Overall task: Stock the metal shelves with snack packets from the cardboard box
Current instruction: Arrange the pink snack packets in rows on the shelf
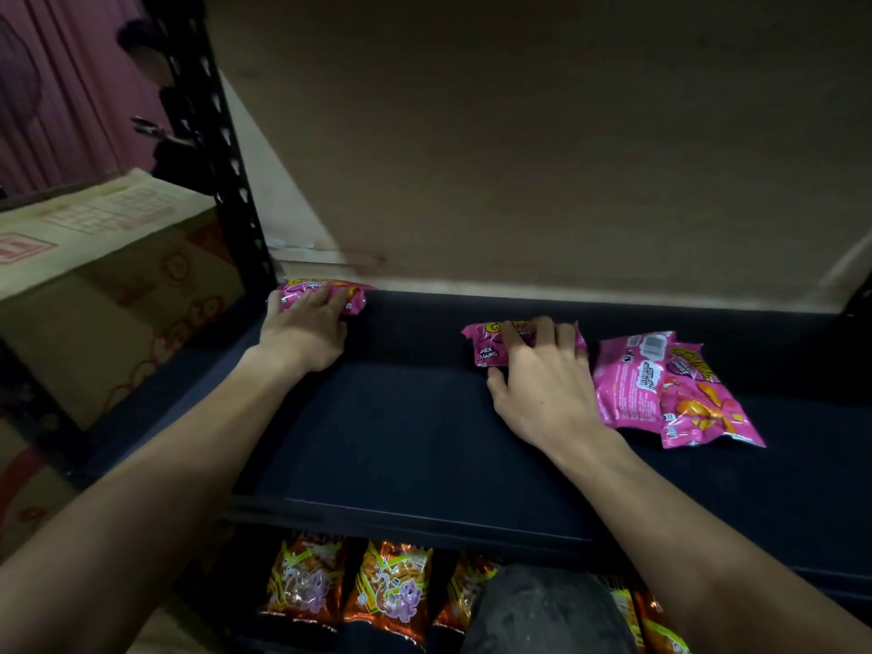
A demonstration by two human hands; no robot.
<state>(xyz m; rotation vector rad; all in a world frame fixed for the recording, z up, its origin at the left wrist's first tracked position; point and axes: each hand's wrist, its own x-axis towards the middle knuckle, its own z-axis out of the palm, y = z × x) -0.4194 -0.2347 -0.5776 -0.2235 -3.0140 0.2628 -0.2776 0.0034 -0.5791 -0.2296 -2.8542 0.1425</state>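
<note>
Nearest the lens, two bare forearms (155,488) reached in from 7 and 5 o'clock over the dark shelf deck (401,441). The left grip (304,330) was clenched over the far-left packet (354,299) at 9 o'clock, hard by the black upright (222,158), with fingers draped across its top and the thumb alongside. The right grip (547,384) grasped the middle packet (483,346) just right of centre, fingertips curled over its far edge. Both packets sat on the deck. These pink foil pillows looked light, air-puffed, soft and slick, with contents likely brittle. I judged a gentle hold across the flat faces, or by the crimped end seams, safer than a squeeze. Four pink packets lay on this shelf: the two in hand and two loose packets (627,384) overlapping at 3 o'clock, just beside the right wrist. On the lower shelf at 6 o'clock at least five orange packets (391,587) stood in a row, partly hidden by a dark rounded shape (542,606). One cardboard box (118,299) sat at 9 o'clock beyond the upright.
</note>
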